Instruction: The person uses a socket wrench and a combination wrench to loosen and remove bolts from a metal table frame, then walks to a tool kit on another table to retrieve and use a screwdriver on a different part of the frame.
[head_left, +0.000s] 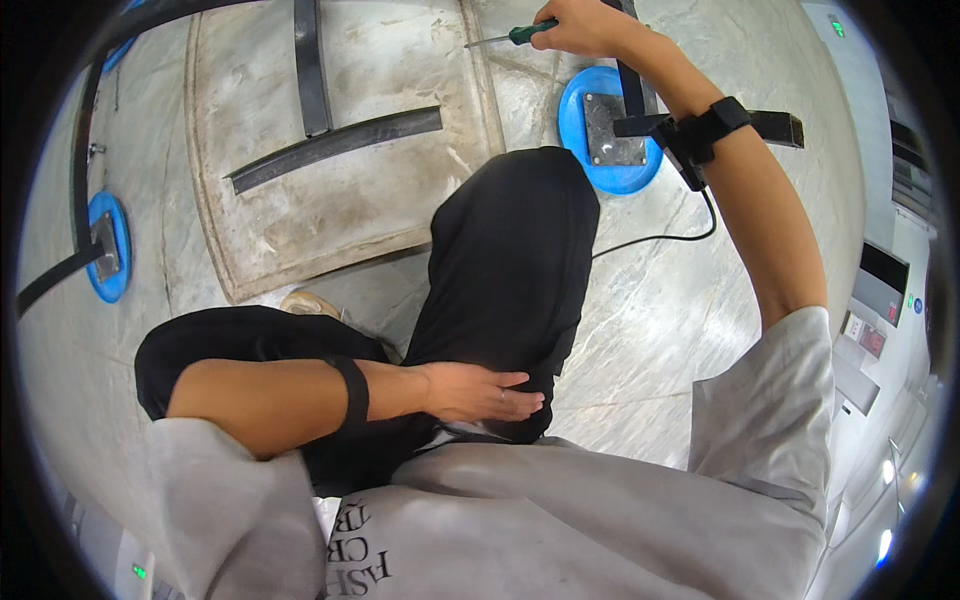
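My right hand (pixel 583 27), at the top edge, is closed around the green handle of a screwdriver (pixel 521 36). The thin metal shaft points left, with its tip over the right edge of a worn, pale board (pixel 340 222). Part of this hand is cut off by the picture's edge. Fingers stretched out and holding nothing, my left hand (pixel 484 394) lies on my black-trousered thigh. Just below my right hand, a black metal frame post (pixel 630 88) stands on a square plate (pixel 612 128), which sits on a blue round disc (pixel 624 181).
Dark metal bars (pixel 340 147) form a T over the board. At left, another frame foot rests on a blue disc (pixel 121 250). A black device (pixel 712 130) is strapped to my right forearm, its cable (pixel 660 238) trailing toward my knee. The floor is pale marbled stone.
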